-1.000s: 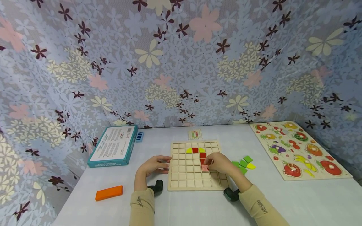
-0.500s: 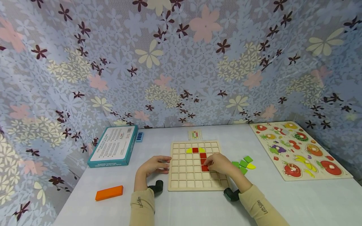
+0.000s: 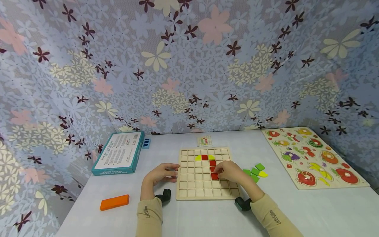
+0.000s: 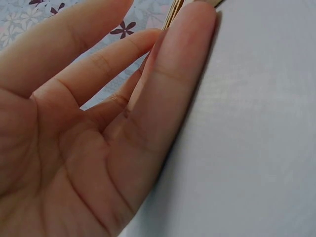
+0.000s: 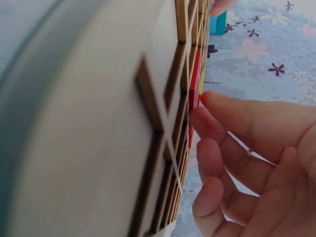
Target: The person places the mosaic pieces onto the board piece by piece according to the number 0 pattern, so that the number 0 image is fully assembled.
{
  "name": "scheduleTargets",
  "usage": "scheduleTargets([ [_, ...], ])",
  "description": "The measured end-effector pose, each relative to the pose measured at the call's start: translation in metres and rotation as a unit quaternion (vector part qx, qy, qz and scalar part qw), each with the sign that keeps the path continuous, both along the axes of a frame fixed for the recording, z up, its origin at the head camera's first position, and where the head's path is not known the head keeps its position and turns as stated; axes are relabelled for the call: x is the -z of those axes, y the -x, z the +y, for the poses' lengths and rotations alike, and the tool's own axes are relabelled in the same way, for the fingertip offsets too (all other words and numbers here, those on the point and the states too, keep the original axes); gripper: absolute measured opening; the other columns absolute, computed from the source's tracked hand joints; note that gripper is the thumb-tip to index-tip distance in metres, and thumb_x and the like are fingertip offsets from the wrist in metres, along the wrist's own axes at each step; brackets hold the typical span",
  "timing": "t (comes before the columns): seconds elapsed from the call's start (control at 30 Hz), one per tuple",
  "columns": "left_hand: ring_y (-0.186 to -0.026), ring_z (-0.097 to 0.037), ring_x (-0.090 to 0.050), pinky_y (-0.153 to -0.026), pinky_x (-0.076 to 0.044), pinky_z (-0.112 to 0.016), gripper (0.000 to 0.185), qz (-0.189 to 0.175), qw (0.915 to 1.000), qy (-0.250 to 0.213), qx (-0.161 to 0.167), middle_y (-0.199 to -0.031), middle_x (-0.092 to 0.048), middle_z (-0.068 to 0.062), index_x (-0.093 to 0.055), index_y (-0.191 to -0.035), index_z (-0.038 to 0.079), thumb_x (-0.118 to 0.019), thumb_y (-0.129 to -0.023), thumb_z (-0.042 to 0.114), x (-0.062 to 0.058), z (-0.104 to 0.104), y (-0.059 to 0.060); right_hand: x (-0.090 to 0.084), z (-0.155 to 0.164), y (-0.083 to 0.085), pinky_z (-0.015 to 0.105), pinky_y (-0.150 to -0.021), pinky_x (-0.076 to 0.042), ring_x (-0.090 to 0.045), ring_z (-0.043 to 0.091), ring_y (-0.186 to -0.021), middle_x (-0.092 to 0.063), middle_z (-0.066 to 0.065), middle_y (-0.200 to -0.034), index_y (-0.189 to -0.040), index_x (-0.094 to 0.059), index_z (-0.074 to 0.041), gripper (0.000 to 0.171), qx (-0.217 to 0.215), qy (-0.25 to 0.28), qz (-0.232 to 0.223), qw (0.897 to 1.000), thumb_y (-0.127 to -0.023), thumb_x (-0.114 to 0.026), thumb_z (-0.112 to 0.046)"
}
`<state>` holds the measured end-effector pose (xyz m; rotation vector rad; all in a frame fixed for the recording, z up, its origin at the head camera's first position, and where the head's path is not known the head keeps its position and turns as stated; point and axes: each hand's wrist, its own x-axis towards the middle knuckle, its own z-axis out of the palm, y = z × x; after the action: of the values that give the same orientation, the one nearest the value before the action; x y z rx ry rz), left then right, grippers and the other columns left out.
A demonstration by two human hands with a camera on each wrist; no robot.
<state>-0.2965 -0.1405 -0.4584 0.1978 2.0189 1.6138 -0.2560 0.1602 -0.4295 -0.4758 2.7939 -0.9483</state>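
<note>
A wooden grid board (image 3: 190, 184) lies flat in the head view, its square cells divided by thin strips. Near its top, a red square (image 3: 204, 157) sits between two yellow curved pieces (image 3: 198, 158). Below and to the right runs a short column of red squares (image 3: 212, 163). My right hand (image 3: 230, 171) has curled fingers, with thumb and index fingertip at the lowest red square tile (image 3: 214, 176), which lies in its cell and is partly covered. My left hand (image 3: 161, 172) rests by the board's left edge, fingers relaxed and fingertips touching it (image 4: 185, 44).
Green squares (image 3: 255, 171) and a yellow curved piece (image 3: 262, 174) lie right of the board. A small pattern card (image 3: 204, 141) is behind it. Around stand a teal box (image 3: 118, 153), a blue piece (image 3: 146, 143), an orange block (image 3: 114, 202) and a fruit puzzle board (image 3: 314, 158).
The lowest red tile looked pale and shiny a second ago; since half a second ago it shows plain red, lying flat in its cell. Both hands stay in nearly the same place.
</note>
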Motion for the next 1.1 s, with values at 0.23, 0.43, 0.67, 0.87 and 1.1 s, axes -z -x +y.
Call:
scheduleTargets([
  [0.23,-0.084,-0.018,-0.063,-0.078,-0.056,-0.035,0.046,0.003,1.0000,-0.005,0.004,-0.119,-0.051,-0.019,-0.048,-0.129,-0.006,-0.061,-0.086,0.003,0.000,0.000,0.000,-0.005,0.006,-0.001,0.028,-0.063,-0.049,-0.055,0.013,-0.072,-0.063,0.000,-0.079,-0.087,-0.070,-0.007,0.010,0.001,0.011,-0.002,1.000,-0.079,-0.068,-0.001],
  [0.43,-0.083,-0.018,-0.063,-0.078,-0.056,-0.035,0.047,0.004,1.0000,-0.005,0.006,-0.118,-0.052,-0.019,-0.048,-0.129,-0.007,-0.062,-0.085,0.003,0.001,0.000,0.001,-0.010,0.018,-0.002,0.028,-0.063,-0.048,-0.054,0.013,-0.072,-0.062,0.001,-0.080,-0.090,-0.069,-0.006,0.011,0.008,0.014,-0.005,1.000,-0.080,-0.067,-0.001],
  [0.67,-0.083,-0.018,-0.063,-0.078,-0.056,-0.035,0.047,0.008,0.9999,-0.003,0.006,-0.118,-0.052,-0.019,-0.048,-0.129,-0.007,-0.062,-0.085,0.003,0.002,0.000,0.002,-0.009,0.035,-0.004,0.028,-0.062,-0.047,-0.052,0.014,-0.072,-0.060,0.000,-0.080,-0.091,-0.068,-0.006,0.011,0.021,0.009,-0.009,1.000,-0.081,-0.066,-0.002],
  [0.87,-0.083,-0.018,-0.063,-0.078,-0.056,-0.035,0.047,0.005,1.0000,-0.005,0.005,-0.119,-0.051,-0.019,-0.048,-0.129,-0.007,-0.061,-0.085,0.003,0.003,-0.001,0.001,-0.007,0.046,-0.010,0.027,-0.060,-0.044,-0.050,0.014,-0.069,-0.058,0.000,-0.075,-0.087,-0.066,-0.006,0.010,0.020,0.012,-0.014,1.000,-0.079,-0.067,0.000],
  [1.1,-0.082,-0.018,-0.063,-0.077,-0.057,-0.035,0.047,0.007,1.0000,0.000,0.000,-0.118,-0.052,-0.019,-0.049,-0.129,-0.006,-0.062,-0.085,0.003,0.002,0.000,0.002,-0.009,0.059,-0.020,0.028,-0.062,-0.044,-0.050,0.015,-0.072,-0.058,0.000,-0.078,-0.086,-0.065,-0.006,0.013,-0.003,0.008,-0.034,0.999,-0.077,-0.066,0.003],
])
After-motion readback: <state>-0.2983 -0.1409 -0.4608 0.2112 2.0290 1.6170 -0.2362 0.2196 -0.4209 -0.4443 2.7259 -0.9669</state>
